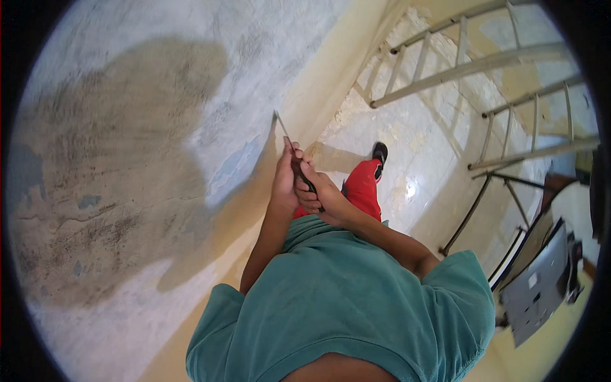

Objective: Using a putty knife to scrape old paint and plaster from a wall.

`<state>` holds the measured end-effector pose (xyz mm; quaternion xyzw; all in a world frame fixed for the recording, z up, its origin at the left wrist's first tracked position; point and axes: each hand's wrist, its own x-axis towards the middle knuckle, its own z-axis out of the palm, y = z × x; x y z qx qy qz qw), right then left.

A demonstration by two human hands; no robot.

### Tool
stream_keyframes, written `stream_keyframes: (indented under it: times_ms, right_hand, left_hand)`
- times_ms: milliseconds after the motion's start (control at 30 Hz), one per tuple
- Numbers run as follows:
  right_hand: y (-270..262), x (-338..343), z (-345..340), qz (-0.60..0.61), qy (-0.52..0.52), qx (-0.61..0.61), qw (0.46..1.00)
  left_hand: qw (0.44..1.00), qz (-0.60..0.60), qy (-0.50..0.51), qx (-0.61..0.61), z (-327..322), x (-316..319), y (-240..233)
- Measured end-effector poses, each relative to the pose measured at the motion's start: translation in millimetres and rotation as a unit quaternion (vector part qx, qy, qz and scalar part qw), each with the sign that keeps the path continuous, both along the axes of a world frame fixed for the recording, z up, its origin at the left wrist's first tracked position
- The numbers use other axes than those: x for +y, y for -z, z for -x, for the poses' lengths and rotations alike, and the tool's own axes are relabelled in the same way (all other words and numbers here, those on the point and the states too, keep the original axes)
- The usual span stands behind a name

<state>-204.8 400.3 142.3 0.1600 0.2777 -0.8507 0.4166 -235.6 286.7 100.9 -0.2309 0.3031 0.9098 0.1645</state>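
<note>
My right hand (319, 193) is closed around the dark handle (307, 179) of a scraper with a thin metal blade (282, 125). Against the front of that handle is my left hand (285, 179), its thumb and fingers around the tool near the blade. The blade is seen nearly edge-on; its tip lies at or close to the wall (248, 86), and contact cannot be told. The wall has whitish plaster, a large shadow, dark rough marks, a crack and bluish patches (236, 162). Beside it runs a smoother cream surface (320, 86).
Paint flakes (351, 107) lie on the pale tiled floor (405, 157) by the wall's foot. An aluminium ladder (444, 79) stands at the upper right, with another ladder section (534, 150) nearer. A dark metal frame (470, 210) and a grey panel (537, 286) are at the right.
</note>
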Motion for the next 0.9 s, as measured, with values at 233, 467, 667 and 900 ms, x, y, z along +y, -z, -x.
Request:
stream_keyframes:
  times_ms: [233,467,667,900]
  right_hand:
    - [-22.2,-48.2,-9.7,0.064,0.113,-0.049,0.990]
    - [-10.4,-42.6,-5.1,0.134,0.127,-0.088,0.979]
    - [-19.1,-40.7,-4.2,0.154,0.103,-0.074,0.980]
    - [-26.3,-30.5,-1.4,0.159,0.092,-0.067,0.981]
  left_hand:
    - [0.989,-0.126,0.061,-0.049,11.5,-35.0,-11.8]
    - [0.995,0.031,0.087,0.027,17.6,-24.9,-13.6]
    - [0.998,-0.026,0.060,0.018,14.9,-21.4,-24.1]
    - [0.997,0.068,0.027,0.034,15.2,-10.4,-30.6]
